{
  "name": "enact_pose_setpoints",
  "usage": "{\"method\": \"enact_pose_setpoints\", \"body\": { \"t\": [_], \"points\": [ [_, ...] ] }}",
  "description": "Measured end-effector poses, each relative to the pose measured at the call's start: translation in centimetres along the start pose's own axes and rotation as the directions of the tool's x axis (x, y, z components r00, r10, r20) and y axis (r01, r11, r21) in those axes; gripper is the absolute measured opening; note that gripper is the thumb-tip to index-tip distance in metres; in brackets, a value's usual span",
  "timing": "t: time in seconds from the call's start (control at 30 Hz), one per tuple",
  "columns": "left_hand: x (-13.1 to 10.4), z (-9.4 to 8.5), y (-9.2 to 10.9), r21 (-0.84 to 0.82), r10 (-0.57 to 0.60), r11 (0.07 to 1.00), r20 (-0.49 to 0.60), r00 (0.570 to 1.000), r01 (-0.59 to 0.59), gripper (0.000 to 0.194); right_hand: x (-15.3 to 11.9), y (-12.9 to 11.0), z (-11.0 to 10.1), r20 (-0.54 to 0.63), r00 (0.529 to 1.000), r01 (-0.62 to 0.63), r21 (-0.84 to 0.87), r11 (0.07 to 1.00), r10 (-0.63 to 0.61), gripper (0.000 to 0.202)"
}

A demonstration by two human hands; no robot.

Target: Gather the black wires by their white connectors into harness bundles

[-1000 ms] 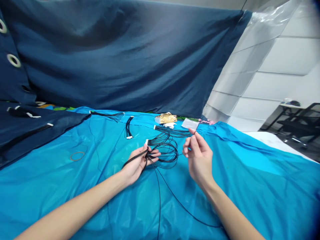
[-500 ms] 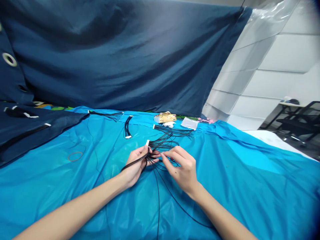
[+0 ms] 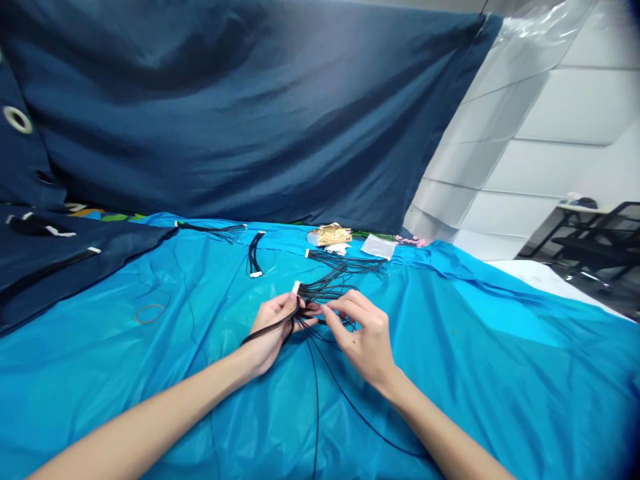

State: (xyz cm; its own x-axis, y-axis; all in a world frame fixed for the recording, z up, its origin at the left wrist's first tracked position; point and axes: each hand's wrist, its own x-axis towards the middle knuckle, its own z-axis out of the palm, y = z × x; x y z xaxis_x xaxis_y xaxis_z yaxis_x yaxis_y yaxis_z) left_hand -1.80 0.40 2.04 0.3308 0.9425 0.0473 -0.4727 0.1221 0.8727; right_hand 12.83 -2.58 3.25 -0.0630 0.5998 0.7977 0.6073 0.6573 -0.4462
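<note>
Near the middle, my left hand [image 3: 273, 327] is closed on a bundle of black wires [image 3: 267, 329], part of which loops back over the wrist. A white connector [image 3: 296, 287] stands just above its thumb, with black wires fanning out to the right. My right hand [image 3: 365, 333] pinches at the wires beside the left fingertips; a thin wire seems to be between thumb and forefinger. Two loose black wires [image 3: 317, 400] hang down from the bundle toward the front. Some fingertips are hidden behind the wires.
More black wire harnesses [image 3: 350, 262] with white connectors lie behind the hands and on the dark cloth [image 3: 45, 280] at left. A gold packet [image 3: 333, 235], a clear bag [image 3: 379, 247] and a rubber band [image 3: 150, 314] rest on the blue sheet [image 3: 150, 373]. A dark curtain [image 3: 240, 113] hangs behind.
My right hand has shifted very slightly left. Both hands otherwise keep nearly the same pose on the wires.
</note>
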Motion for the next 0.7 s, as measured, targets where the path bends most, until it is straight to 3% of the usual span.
{"method": "enact_pose_setpoints", "body": {
  "t": [0.3, 0.7],
  "points": [
    [0.17, -0.27, -0.28, 0.035, 0.02, 0.999, 0.006, 1.0, -0.021, 0.026, 0.24, 0.07, -0.22, 0.092, 0.984, -0.162, 0.095, 0.982, 0.153, 0.017],
    [0.07, -0.05, -0.1, 0.031, 0.001, 1.0, -0.016, 1.0, 0.0, 0.024, 0.21, -0.02, -0.13, 0.237, 0.958, -0.178, 0.041, 0.983, 0.163, 0.022]
  ]
}}
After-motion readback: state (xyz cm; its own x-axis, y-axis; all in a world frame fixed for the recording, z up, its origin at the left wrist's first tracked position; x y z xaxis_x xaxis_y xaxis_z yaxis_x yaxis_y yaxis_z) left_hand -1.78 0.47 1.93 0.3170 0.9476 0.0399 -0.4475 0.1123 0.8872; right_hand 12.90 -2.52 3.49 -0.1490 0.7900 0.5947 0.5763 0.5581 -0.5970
